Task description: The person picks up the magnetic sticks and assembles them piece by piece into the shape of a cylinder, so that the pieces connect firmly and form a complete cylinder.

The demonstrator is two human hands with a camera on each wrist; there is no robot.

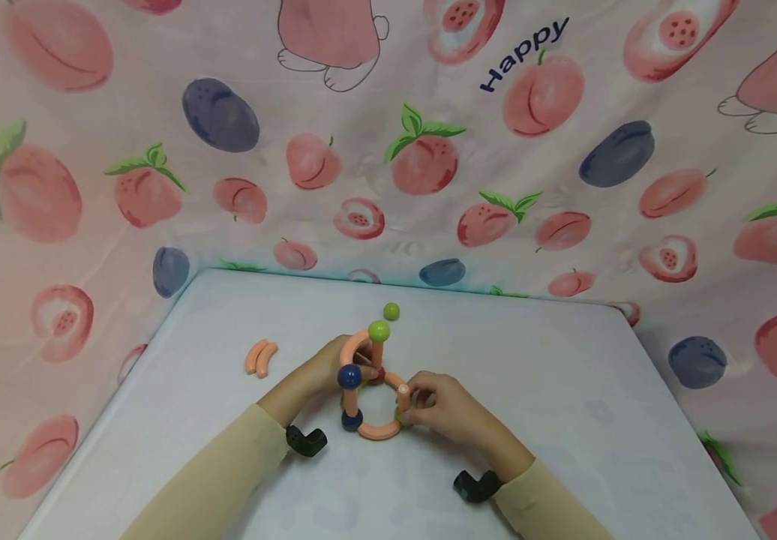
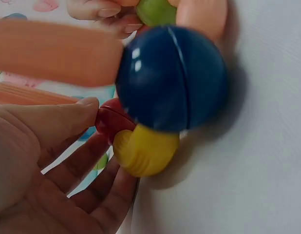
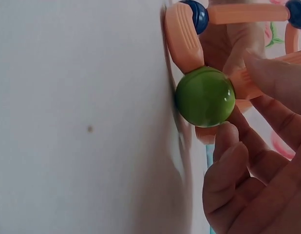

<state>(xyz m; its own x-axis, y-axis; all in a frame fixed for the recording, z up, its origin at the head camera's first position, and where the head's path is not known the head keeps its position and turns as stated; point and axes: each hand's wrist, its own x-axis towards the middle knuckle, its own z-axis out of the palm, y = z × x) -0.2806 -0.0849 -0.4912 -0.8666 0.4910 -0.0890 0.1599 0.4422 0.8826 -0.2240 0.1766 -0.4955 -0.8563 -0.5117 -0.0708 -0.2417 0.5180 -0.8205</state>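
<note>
A magnetic ball-and-stick frame stands on the table, its base a ring of curved orange sticks (image 1: 379,431) joined by balls. My left hand (image 1: 331,364) reaches in from the left and holds the red ball (image 2: 110,118), thumb against it, beside a yellow curved stick (image 2: 153,152). Two blue balls, an upper one (image 1: 349,376) and a lower one (image 2: 170,78), are linked by an upright stick. From the upper one an arched stick (image 1: 350,349) runs to a light green ball (image 1: 379,331). My right hand (image 1: 448,405) pinches an upright straight orange stick (image 3: 245,85) at the green ball (image 3: 205,96).
Two curved orange sticks (image 1: 261,358) lie side by side on the white table (image 1: 564,360), left of the frame. Behind the frame sits a loose green ball (image 1: 391,311). A fruit-print cloth (image 1: 361,150) rises beyond the table's back edge.
</note>
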